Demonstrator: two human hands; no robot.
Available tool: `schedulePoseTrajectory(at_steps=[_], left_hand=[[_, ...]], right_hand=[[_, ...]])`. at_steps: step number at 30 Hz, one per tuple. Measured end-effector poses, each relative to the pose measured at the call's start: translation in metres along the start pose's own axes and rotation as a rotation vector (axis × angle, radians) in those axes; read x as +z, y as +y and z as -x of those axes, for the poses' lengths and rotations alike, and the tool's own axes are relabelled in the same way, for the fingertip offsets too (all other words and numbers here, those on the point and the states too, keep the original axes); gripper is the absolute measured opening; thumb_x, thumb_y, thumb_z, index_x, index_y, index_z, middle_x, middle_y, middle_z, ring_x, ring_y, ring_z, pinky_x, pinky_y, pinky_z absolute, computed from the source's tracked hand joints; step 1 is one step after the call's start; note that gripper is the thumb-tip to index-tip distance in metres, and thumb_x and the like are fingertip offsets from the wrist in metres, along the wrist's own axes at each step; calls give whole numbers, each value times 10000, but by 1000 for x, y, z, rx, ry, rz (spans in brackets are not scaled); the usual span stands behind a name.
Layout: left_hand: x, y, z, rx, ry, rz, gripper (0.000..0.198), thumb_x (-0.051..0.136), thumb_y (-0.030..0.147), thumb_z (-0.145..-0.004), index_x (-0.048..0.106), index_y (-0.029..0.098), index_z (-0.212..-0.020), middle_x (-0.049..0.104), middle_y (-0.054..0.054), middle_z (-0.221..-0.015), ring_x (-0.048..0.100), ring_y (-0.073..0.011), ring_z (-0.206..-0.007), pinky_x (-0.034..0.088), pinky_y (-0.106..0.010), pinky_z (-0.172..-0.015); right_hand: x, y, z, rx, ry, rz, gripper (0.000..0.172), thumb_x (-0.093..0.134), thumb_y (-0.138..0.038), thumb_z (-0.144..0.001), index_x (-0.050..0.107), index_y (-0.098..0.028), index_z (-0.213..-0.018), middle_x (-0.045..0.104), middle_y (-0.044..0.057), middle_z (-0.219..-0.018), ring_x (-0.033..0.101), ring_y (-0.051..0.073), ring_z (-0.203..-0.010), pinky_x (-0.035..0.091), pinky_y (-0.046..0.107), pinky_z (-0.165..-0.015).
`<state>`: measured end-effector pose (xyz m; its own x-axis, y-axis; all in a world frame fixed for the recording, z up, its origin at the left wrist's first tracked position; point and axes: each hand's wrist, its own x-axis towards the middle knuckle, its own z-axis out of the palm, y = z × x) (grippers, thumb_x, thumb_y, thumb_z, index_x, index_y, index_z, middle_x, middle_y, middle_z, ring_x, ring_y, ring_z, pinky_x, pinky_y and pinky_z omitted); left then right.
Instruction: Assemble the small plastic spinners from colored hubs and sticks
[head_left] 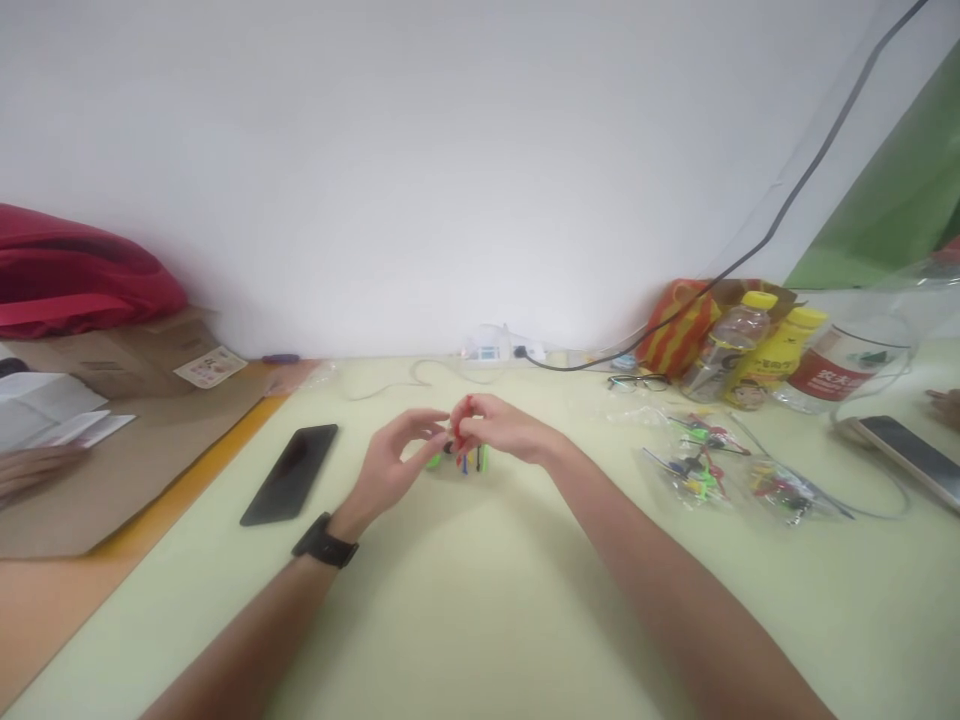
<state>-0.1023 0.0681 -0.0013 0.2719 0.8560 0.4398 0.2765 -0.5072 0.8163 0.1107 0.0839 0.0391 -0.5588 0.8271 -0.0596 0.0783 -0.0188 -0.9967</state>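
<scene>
My left hand (394, 462) and my right hand (501, 428) meet above the middle of the pale green table (480, 600). The fingertips of both pinch a small red piece (458, 432) between them. Just under the hands sits a small toy assembly (463, 458) with green, blue, red and black parts, partly hidden by my fingers. A black watch is on my left wrist.
A black phone (291, 473) lies left of my hands. Clear bags of colourful small parts (701, 465) lie to the right, with glasses (639, 381), bottles (731, 350) and another phone (911, 455) beyond. Other people's hands show at the left edge (34, 468) and right edge (946, 405).
</scene>
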Motion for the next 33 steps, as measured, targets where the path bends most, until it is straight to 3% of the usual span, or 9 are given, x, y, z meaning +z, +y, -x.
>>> schedulePoseTrajectory(at_steps=[3,7,15,21,27,33], left_hand=[[8,4,3,2,-37,-12,330,706,365,-918,686,237,-1221,752,-80,-1133,726,-239,-964,586,-402,-913],[10,7,6,37,-37,-91,251,683,346,-934,701,220,-1151,764,-67,-1067,724,-226,-949,587,-384,-901],[5,6,6,137,79,-293,154,665,359,-928,687,220,-990,744,-44,-962,696,-207,-880,589,-375,-851],[2,5,3,168,-10,-301,158,622,341,-969,702,234,-1054,708,-60,-1033,689,-186,-872,590,-341,-814],[5,5,6,167,-77,-262,162,645,326,-954,688,237,-1081,708,-61,-1029,699,-194,-894,592,-348,-828],[7,9,9,110,-131,-219,140,653,344,-934,672,206,-948,729,-47,-896,700,-182,-774,592,-324,-738]], right_hand=[[3,10,-5,8,-16,-31,159,571,-105,-879,513,-202,-991,710,6,-861,736,152,-777,583,272,-744],[4,12,-6,7,-31,-54,222,553,-69,-888,483,-212,-1043,708,-18,-869,742,143,-775,586,279,-773],[8,5,1,30,-5,24,128,628,-133,-899,520,-197,-922,676,3,-995,733,125,-816,596,246,-755],[4,3,0,-18,-56,70,69,564,-123,-916,560,-192,-922,679,1,-825,637,110,-739,474,186,-609],[2,5,2,-4,-77,54,96,558,-118,-870,530,-202,-905,619,-41,-752,533,88,-626,415,191,-589],[6,9,0,46,-42,333,33,548,-239,-892,527,-216,-881,602,-21,-820,557,119,-703,443,208,-599]])
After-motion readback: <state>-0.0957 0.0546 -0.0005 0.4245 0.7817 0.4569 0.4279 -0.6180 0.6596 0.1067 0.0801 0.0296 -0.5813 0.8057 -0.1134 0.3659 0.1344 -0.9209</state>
